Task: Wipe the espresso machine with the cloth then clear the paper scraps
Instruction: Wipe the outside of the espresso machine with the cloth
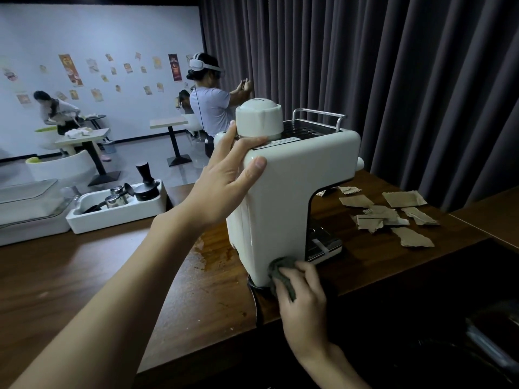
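A cream espresso machine (283, 197) stands on the dark wooden counter (92, 279), seen from its side. My left hand (224, 178) grips its upper corner, thumb on the side panel, fingers curled over the top beside the round cap. My right hand (302, 287) holds a grey cloth (280, 272) bunched against the machine's lower front corner near the base. Several torn brown paper scraps (393, 214) lie on the counter to the right of the machine, apart from both hands.
A white tray (112, 217) with metal jugs and a tamper sits at the left, next to a glass-lidded case (28, 203). A pale stain (207, 254) marks the wood by the machine. Dark curtains hang behind. People and café tables are far back left.
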`<action>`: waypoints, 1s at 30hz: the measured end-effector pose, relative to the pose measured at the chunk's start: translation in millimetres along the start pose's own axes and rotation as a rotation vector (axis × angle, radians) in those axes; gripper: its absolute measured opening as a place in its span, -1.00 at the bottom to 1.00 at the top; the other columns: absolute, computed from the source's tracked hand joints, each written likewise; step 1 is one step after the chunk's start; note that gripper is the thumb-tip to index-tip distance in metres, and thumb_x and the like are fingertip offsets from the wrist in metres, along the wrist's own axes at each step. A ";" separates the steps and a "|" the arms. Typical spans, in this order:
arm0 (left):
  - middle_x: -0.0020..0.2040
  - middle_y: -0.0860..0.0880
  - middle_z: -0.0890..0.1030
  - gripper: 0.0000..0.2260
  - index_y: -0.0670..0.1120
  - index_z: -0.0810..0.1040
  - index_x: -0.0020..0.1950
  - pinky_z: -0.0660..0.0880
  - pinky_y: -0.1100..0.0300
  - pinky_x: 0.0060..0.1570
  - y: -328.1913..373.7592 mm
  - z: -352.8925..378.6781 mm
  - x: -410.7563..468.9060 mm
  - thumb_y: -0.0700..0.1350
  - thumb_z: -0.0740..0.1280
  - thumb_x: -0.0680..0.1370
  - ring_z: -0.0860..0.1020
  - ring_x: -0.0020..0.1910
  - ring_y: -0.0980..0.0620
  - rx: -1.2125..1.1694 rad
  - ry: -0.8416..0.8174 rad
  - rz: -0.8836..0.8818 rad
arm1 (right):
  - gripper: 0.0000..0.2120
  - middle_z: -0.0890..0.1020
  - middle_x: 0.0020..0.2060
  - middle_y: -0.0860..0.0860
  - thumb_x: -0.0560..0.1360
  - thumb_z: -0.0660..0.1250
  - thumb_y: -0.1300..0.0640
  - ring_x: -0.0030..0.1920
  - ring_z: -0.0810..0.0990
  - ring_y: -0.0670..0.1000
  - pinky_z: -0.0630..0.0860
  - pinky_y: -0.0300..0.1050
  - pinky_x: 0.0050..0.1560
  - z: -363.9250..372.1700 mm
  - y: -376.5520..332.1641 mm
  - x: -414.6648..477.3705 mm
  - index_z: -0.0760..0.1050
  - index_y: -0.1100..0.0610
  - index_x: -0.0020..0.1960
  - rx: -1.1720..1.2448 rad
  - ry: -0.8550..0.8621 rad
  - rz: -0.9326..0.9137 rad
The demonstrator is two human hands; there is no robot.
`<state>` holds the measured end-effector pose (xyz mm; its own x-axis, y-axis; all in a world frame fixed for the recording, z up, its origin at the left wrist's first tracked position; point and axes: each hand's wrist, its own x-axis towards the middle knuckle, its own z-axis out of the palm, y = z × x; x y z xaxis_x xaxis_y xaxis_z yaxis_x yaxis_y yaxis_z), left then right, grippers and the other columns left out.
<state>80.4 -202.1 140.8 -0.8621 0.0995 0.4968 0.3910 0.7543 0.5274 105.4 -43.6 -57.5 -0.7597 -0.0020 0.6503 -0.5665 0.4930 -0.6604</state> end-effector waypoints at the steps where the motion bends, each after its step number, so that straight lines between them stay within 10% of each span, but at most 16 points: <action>1: 0.62 0.23 -0.03 -0.54 0.35 0.30 0.43 0.13 -0.17 0.53 0.2 -0.5 -0.4 0.39 0.04 0.55 -0.02 0.61 0.13 -0.004 -0.008 -0.003 | -0.74 0.57 0.05 0.03 0.35 0.54 0.32 0.03 0.61 -0.04 0.49 -0.41 0.10 -0.6 -4.3 0.5 0.65 0.19 0.02 -0.007 -0.015 -0.037; 9: 0.64 0.19 -0.06 -0.57 0.32 0.30 0.49 0.00 0.16 0.44 2.7 -6.7 -6.1 0.24 -0.07 0.65 -0.10 0.60 0.25 -0.086 -0.023 -0.025 | -0.62 0.59 0.07 0.20 0.37 0.50 0.34 0.08 0.60 0.14 0.54 -0.08 0.18 -17.8 -46.0 54.2 0.54 0.27 0.16 -0.072 0.177 -0.354; 14: 0.57 0.33 0.02 -0.63 0.31 0.34 0.47 0.06 0.13 0.41 -0.7 -12.8 -9.4 0.17 0.02 0.67 -0.06 0.60 0.25 -0.114 -0.020 0.002 | -0.78 0.54 0.09 0.19 0.56 0.27 0.28 0.13 0.52 0.14 0.56 0.02 0.15 -11.2 -35.0 50.0 0.64 0.29 0.11 -0.153 0.112 -0.559; 27: 0.40 0.57 0.14 -0.53 0.29 0.47 0.40 0.02 0.09 0.53 -2.2 -12.8 -7.5 0.20 -0.13 0.66 0.01 0.58 0.31 -0.226 0.024 -0.027 | -0.71 0.39 0.19 0.14 0.52 0.40 0.21 0.15 0.44 0.17 0.50 0.04 0.21 -21.9 -56.5 96.1 0.59 0.24 0.22 -0.238 0.187 -0.648; 30: 0.48 0.39 0.15 -0.53 0.27 0.48 0.41 0.01 0.05 0.55 -3.7 -12.1 -7.2 0.19 -0.12 0.66 0.01 0.58 0.30 -0.222 0.034 -0.030 | -0.70 0.39 0.19 0.14 0.53 0.37 0.15 0.14 0.45 0.16 0.53 0.05 0.18 -14.3 -35.1 75.0 0.59 0.22 0.24 -0.288 0.105 -0.689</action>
<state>89.1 -213.5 143.6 -0.8648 0.0542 0.4992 0.4294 0.5953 0.6792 72.9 -48.7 19.8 -0.2214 -0.3160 0.9226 -0.7856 0.6183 0.0233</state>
